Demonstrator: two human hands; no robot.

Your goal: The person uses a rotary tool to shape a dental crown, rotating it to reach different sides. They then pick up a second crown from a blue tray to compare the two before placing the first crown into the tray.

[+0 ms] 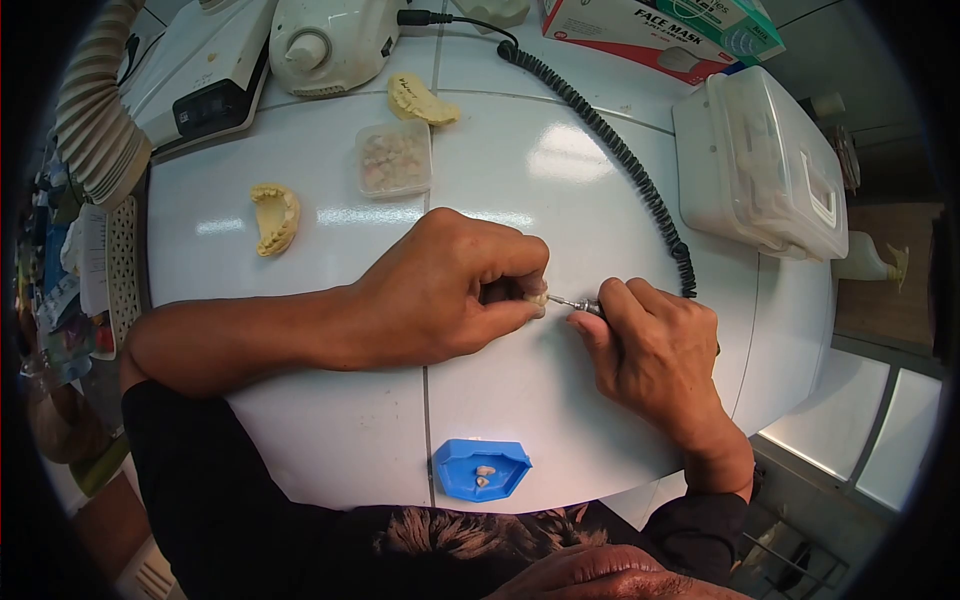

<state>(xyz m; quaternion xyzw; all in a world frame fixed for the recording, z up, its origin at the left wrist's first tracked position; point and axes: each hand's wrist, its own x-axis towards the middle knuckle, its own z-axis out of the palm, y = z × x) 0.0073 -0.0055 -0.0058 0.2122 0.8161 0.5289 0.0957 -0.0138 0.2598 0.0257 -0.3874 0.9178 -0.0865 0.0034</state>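
Note:
Between the thumb and fingertips of my left hand (440,285) is pinched a small, tooth-coloured dental piece (539,299), mostly covered by the fingers. My right hand (655,335) grips a dental handpiece (592,307) like a pen; its thin metal bur (563,300) points left and meets the piece or comes very close to it. Below the hands, a blue tray (456,487) holds small tooth-like pieces (485,471). Above my left hand stand a clear box (394,160) of many small pale pieces and a yellowish dental cast (275,218) with teeth.
A second cast (420,100) lies behind the box. The coiled black cord (610,130) runs from the control unit (330,45) down towards my right hand. A ribbed hose (100,110) hangs at left. At right stand a lidded plastic case (760,165) and a face mask box (650,35).

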